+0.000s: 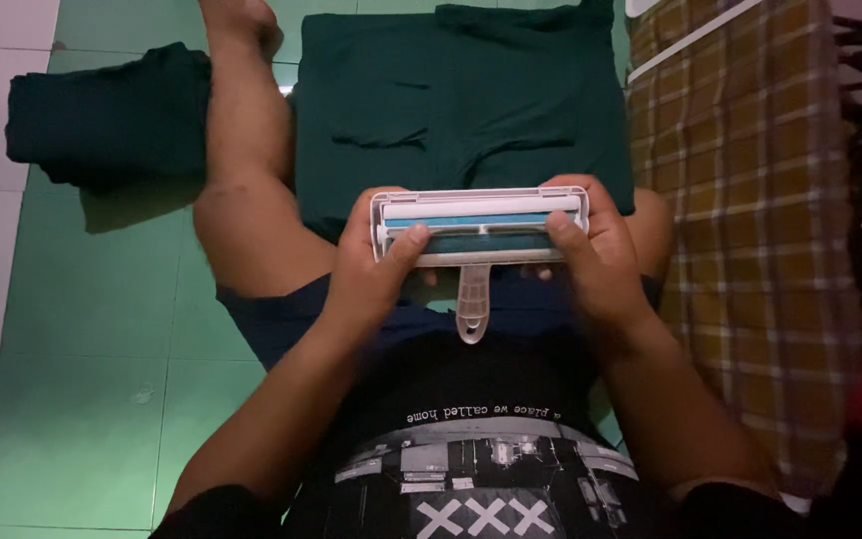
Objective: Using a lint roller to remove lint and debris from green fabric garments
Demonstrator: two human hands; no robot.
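Fingers [406,245] pinch lint roller [479,228] over green tiled floor [92,319].

green floor [102,329] open left; plaid cloth [750,250] crowds right, folded garment [471,110] ahead

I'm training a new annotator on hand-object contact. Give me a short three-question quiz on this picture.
1. True or false: both hands grip the white plastic lint roller with a blue strip.
2. Which way does the roller's pale handle point? A) toward the person's body B) away from it
3. What lies beyond the roller: the folded dark green garment or a checked cloth?

Key:
1. True: left hand and right hand hold its ends.
2. A
3. The folded dark green garment.
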